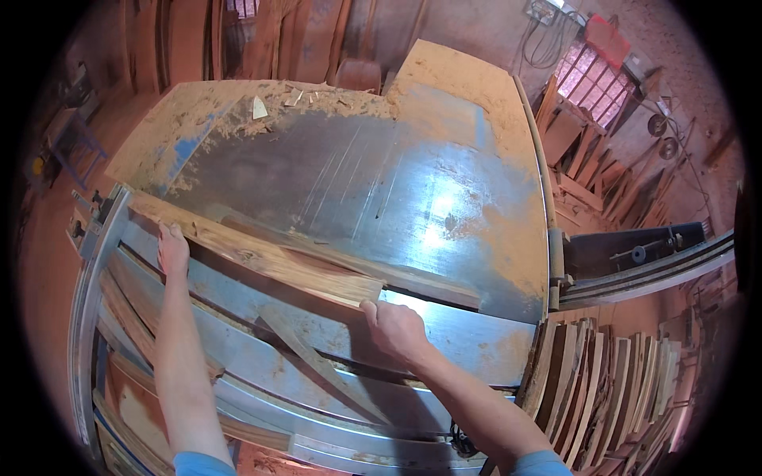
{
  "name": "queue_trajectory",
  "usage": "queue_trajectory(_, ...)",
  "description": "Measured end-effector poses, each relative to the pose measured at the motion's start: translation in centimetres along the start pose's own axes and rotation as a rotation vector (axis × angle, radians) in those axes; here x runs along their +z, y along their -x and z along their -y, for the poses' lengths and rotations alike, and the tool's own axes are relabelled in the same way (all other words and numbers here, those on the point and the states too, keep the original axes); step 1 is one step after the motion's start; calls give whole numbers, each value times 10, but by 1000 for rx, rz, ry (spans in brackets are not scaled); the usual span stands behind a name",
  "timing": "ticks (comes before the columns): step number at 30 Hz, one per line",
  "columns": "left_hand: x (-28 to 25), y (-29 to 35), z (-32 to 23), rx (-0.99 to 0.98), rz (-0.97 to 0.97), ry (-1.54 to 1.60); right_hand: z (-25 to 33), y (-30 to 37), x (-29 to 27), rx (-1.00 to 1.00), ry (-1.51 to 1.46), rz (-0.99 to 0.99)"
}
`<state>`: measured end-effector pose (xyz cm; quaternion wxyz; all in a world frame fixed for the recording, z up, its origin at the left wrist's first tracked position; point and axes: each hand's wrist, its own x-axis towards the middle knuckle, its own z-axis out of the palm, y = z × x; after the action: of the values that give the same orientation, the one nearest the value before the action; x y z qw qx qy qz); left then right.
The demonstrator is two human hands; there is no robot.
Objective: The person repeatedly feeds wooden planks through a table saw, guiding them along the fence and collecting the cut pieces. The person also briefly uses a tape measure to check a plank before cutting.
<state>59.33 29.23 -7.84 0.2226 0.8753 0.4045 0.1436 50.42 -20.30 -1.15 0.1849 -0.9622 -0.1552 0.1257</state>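
A wooden board (258, 258) with streaked grain lies slantwise across a metal machine table (349, 170). At the board's left end my left hand (173, 247) grips its near edge, fingertips partly hidden. My right hand (395, 327) is closed at the board's right end, thumb against the corner. A thinner wooden strip (429, 287) runs along the far side of the board and reaches further right. Nearer to me, a curved greyish strip (313, 369) crosses the lower metal rails between my forearms.
Sawdust (452, 67) and wood chips cover the table's far edges. A metal rail (99, 278) bounds the left side, and another rail (659, 274) extends right. Many upright boards (603, 381) stand at the lower right. Planks (278, 40) lean against the back wall.
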Motion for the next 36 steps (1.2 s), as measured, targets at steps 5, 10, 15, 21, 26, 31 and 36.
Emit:
queue_trajectory(5,-5,-6,30,51,107,32,8,-3,1,-11,7,1)
queue_trajectory(10,-33,61,22,94,252,299,12,-3,2,11,26,62)
queue_trajectory(15,-75,155,-31,319,201,251,14,-8,8,5,11,-28)
queue_trajectory(21,-95,302,-77,89,697,806,30,2,-4,53,-141,-119)
queue_trajectory(26,-83,360,-124,-512,754,1272,36,29,7,-66,-182,-98)
queue_trajectory(31,-52,351,-101,-466,742,1144,67,66,10,-185,-263,43)
queue_trajectory(36,-80,347,-134,-347,550,721,85,97,1,-180,-362,60)
